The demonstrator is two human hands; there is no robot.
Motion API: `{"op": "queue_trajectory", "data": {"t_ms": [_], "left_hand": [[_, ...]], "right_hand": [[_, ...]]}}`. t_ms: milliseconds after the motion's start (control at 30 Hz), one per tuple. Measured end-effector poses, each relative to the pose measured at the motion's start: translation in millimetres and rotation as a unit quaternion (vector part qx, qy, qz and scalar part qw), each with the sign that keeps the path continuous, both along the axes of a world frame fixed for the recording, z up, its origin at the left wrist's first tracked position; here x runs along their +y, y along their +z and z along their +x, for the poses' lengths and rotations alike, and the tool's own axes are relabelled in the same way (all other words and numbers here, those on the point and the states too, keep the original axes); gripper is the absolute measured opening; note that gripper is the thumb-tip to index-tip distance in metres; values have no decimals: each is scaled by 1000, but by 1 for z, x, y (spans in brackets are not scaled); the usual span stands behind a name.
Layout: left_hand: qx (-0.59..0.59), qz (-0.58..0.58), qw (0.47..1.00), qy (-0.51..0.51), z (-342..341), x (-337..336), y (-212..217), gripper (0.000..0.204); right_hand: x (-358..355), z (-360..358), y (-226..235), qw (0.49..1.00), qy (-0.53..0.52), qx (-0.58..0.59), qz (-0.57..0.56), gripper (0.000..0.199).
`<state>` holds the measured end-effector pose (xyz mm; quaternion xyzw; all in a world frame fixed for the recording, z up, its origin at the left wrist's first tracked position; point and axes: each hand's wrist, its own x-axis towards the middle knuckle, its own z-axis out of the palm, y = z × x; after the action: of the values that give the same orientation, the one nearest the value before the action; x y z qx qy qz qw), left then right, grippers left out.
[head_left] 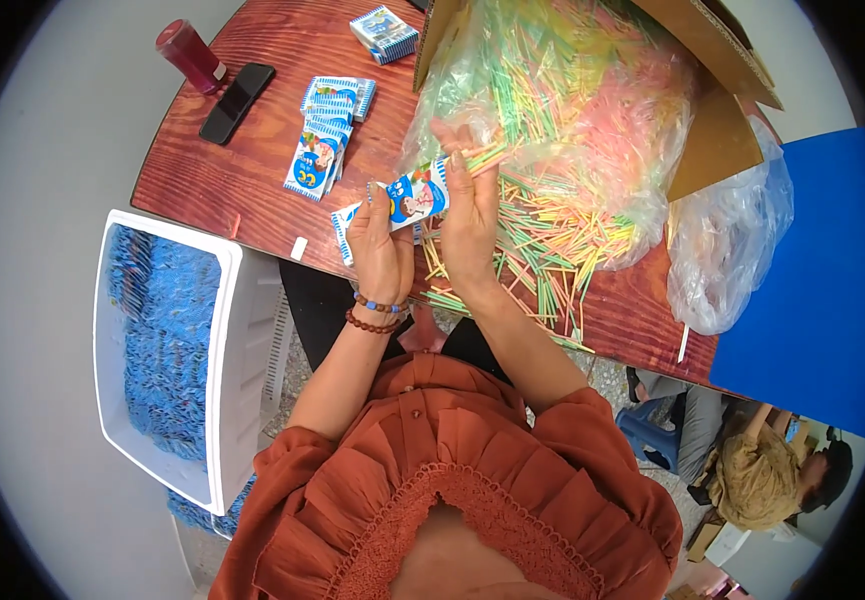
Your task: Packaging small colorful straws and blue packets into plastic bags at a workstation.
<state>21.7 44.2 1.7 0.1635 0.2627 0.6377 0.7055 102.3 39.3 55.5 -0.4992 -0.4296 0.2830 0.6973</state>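
While the left hand (380,245) pinches one end of a small blue and white packet (420,200), the right hand (469,225) holds the other end, so the packet sits right between them, above the red-brown counter (242,190). Some thin, pale sticks (487,157) poke out by the right hand's fingers; I cannot tell how far in they go. Another packet (341,236) lies just beside the left hand, partly hidden by it. Near the right hand, lots of loose sticks (542,250) spill from a big clear bag (592,150) in a brown box (717,145). Farther off, past the left hand, are a pile of packets (314,155), a black phone (237,104) and a red bottle (190,56).
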Motion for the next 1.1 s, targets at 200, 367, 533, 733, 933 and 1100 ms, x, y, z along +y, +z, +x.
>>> {"op": "queue_trajectory", "data": {"t_ms": [200,367,533,733,933,1100], "left_hand": [[-33,19,999,-12,-2,8,-12,28],[-121,-5,992,-42,-4,15,1,24],[-144,34,988,-48,-18,23,-3,24],[-261,25,964,-51,-45,34,-15,36],[-219,41,975,0,-73,35,-1,35],[-110,34,992,59,-95,40,-17,33]], "right_hand": [[-2,4,-5,996,64,48,-35,45],[3,8,2,991,125,-30,-31,46],[7,8,-2,974,212,-41,-62,56],[18,-18,13,954,150,-250,-67,51],[37,-30,7,939,215,-268,16,15],[61,-42,-6,945,272,-175,-58,19]]}}
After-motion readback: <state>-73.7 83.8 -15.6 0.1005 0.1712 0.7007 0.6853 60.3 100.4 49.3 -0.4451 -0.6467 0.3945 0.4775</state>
